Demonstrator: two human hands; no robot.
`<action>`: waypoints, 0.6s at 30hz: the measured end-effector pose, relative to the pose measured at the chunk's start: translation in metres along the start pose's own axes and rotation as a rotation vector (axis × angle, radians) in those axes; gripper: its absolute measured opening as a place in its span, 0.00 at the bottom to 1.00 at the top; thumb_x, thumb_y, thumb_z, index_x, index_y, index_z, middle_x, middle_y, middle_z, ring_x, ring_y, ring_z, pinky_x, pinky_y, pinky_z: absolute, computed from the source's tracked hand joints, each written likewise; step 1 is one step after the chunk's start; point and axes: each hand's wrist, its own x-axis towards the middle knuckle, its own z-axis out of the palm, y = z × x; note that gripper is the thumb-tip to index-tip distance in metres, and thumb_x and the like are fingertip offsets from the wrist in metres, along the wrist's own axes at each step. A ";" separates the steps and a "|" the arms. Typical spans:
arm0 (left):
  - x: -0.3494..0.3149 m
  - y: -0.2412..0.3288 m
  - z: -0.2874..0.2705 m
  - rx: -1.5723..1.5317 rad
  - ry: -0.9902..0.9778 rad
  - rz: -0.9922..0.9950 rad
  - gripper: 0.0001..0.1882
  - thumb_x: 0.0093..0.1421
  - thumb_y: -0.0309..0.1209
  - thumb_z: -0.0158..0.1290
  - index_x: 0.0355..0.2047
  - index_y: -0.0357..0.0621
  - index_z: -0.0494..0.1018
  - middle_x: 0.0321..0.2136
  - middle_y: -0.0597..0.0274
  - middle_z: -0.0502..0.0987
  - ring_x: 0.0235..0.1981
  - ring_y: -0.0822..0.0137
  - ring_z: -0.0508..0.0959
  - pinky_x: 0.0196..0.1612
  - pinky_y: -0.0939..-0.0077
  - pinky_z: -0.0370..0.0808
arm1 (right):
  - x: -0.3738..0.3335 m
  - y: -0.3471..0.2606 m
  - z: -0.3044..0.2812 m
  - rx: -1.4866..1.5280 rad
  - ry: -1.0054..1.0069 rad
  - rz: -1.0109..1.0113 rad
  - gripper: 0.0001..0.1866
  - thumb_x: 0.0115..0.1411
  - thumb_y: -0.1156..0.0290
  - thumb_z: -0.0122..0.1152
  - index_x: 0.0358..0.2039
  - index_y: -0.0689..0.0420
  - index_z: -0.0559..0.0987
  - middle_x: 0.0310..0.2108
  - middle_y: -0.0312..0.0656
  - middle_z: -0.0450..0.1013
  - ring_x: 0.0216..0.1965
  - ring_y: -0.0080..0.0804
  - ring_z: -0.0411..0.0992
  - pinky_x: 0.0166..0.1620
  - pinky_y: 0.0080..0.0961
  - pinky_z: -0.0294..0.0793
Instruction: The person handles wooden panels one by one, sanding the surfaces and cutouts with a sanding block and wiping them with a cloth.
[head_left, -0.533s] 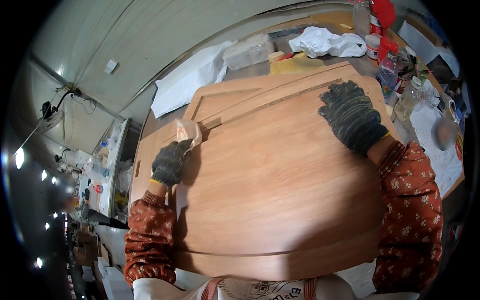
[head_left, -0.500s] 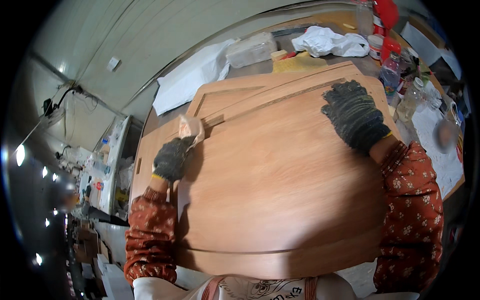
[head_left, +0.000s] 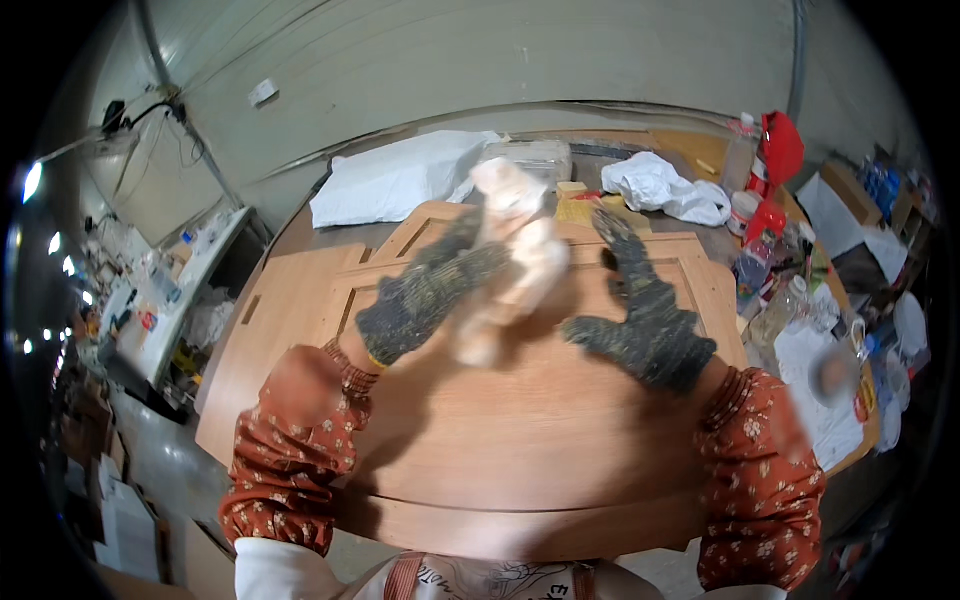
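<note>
My left hand (head_left: 425, 295), in a dark knitted work glove, grips a whitish cloth (head_left: 525, 250) that is smeared by motion and hangs over the wooden panel. Beneath both hands lies that large wooden panel (head_left: 520, 430), light brown with a grooved frame, stacked on other panels. My right hand (head_left: 645, 320), gloved the same way, hovers over the panel's right part with its fingers spread and nothing in them. A gap separates it from the cloth.
Behind the panels lie a white wrapped package (head_left: 400, 180), a clear plastic box (head_left: 540, 158), a yellow sponge-like piece (head_left: 590, 212) and a crumpled white bag (head_left: 665, 190). Bottles (head_left: 780, 310) and jars crowd the table's right side. Another cluttered table (head_left: 190, 300) stands at left.
My left hand has moved right and lifted the cloth, which now hangs more unfolded. My right hand has come inward off the panel's far right and spread its fingers. The view has shifted.
</note>
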 end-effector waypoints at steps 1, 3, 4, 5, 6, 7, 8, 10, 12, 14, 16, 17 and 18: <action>0.002 0.018 0.015 0.035 -0.068 0.010 0.28 0.62 0.40 0.54 0.60 0.44 0.65 0.57 0.49 0.68 0.59 0.59 0.69 0.60 0.68 0.68 | 0.011 -0.013 0.007 0.057 -0.047 0.030 0.44 0.52 0.57 0.71 0.66 0.53 0.60 0.64 0.52 0.58 0.62 0.46 0.61 0.64 0.40 0.60; -0.007 0.036 0.016 0.000 -0.145 0.090 0.28 0.63 0.38 0.53 0.62 0.43 0.63 0.59 0.50 0.67 0.60 0.59 0.67 0.61 0.68 0.67 | 0.040 -0.048 0.016 0.136 -0.260 0.090 0.43 0.52 0.60 0.71 0.66 0.50 0.61 0.63 0.53 0.60 0.63 0.47 0.61 0.64 0.40 0.62; -0.016 0.036 0.001 -0.061 -0.187 0.151 0.27 0.64 0.37 0.53 0.62 0.42 0.63 0.59 0.51 0.68 0.60 0.59 0.69 0.61 0.68 0.68 | 0.048 -0.050 0.022 0.129 -0.208 -0.059 0.36 0.54 0.65 0.68 0.63 0.51 0.65 0.61 0.51 0.64 0.62 0.44 0.63 0.63 0.39 0.63; -0.026 0.038 -0.014 -0.127 -0.232 0.215 0.27 0.64 0.36 0.52 0.62 0.41 0.64 0.58 0.53 0.69 0.59 0.59 0.70 0.60 0.68 0.69 | 0.056 -0.055 0.026 0.109 -0.146 -0.207 0.30 0.55 0.71 0.65 0.60 0.52 0.70 0.58 0.50 0.67 0.60 0.41 0.65 0.62 0.38 0.65; -0.028 0.032 -0.034 0.046 -0.220 0.238 0.28 0.62 0.38 0.56 0.60 0.41 0.65 0.57 0.52 0.70 0.58 0.59 0.71 0.59 0.68 0.70 | 0.059 -0.044 0.010 -0.032 -0.048 -0.186 0.28 0.54 0.72 0.65 0.57 0.54 0.72 0.57 0.48 0.69 0.58 0.42 0.67 0.60 0.37 0.67; -0.054 0.032 -0.067 0.252 -0.181 0.216 0.30 0.59 0.41 0.59 0.59 0.42 0.67 0.57 0.51 0.71 0.57 0.59 0.72 0.58 0.67 0.72 | 0.063 -0.044 -0.010 -0.345 -0.008 -0.300 0.27 0.56 0.73 0.61 0.58 0.56 0.71 0.57 0.48 0.69 0.56 0.44 0.69 0.58 0.36 0.68; -0.079 0.035 -0.084 0.416 -0.020 -0.003 0.33 0.58 0.42 0.60 0.61 0.42 0.65 0.58 0.50 0.69 0.58 0.57 0.70 0.60 0.66 0.70 | 0.070 -0.035 -0.020 -0.325 0.046 -0.383 0.26 0.58 0.73 0.57 0.58 0.57 0.70 0.56 0.50 0.69 0.55 0.46 0.69 0.58 0.36 0.68; -0.134 0.019 -0.115 0.654 0.157 -0.201 0.39 0.55 0.45 0.62 0.63 0.43 0.62 0.61 0.49 0.64 0.61 0.54 0.66 0.63 0.63 0.65 | 0.076 -0.007 -0.062 -0.640 0.013 -0.243 0.32 0.55 0.78 0.60 0.62 0.60 0.65 0.57 0.48 0.68 0.59 0.39 0.67 0.62 0.31 0.65; -0.188 -0.006 -0.126 0.721 0.171 -0.378 0.46 0.51 0.50 0.65 0.64 0.43 0.59 0.64 0.47 0.60 0.64 0.52 0.62 0.66 0.61 0.60 | 0.071 0.014 -0.077 -0.748 -0.048 -0.094 0.31 0.57 0.71 0.59 0.61 0.58 0.66 0.59 0.51 0.67 0.57 0.45 0.68 0.58 0.34 0.68; -0.208 -0.010 -0.105 0.625 0.100 -0.575 0.55 0.44 0.56 0.68 0.66 0.44 0.55 0.66 0.46 0.57 0.67 0.49 0.56 0.68 0.58 0.56 | 0.068 0.047 -0.089 -0.936 -0.271 0.304 0.30 0.60 0.58 0.56 0.61 0.55 0.67 0.58 0.53 0.66 0.56 0.50 0.68 0.56 0.39 0.69; -0.247 -0.045 -0.096 0.565 0.147 -0.469 0.52 0.49 0.51 0.67 0.67 0.45 0.53 0.67 0.47 0.53 0.70 0.50 0.48 0.69 0.55 0.50 | 0.053 0.067 -0.047 -1.102 -0.379 0.298 0.34 0.61 0.44 0.50 0.60 0.55 0.68 0.58 0.53 0.67 0.58 0.52 0.65 0.60 0.43 0.62; -0.247 -0.048 -0.090 0.443 0.195 -0.423 0.50 0.50 0.49 0.67 0.67 0.46 0.54 0.68 0.48 0.53 0.71 0.51 0.46 0.69 0.54 0.48 | 0.058 0.066 -0.032 -1.070 -0.334 0.358 0.32 0.61 0.45 0.51 0.58 0.55 0.71 0.57 0.53 0.68 0.59 0.53 0.64 0.62 0.44 0.57; -0.246 -0.049 -0.089 0.420 0.188 -0.389 0.50 0.51 0.48 0.66 0.67 0.46 0.54 0.68 0.49 0.53 0.71 0.51 0.45 0.69 0.54 0.47 | 0.063 0.067 -0.017 -1.018 -0.357 0.300 0.31 0.62 0.45 0.50 0.57 0.55 0.71 0.56 0.53 0.68 0.58 0.54 0.64 0.62 0.44 0.58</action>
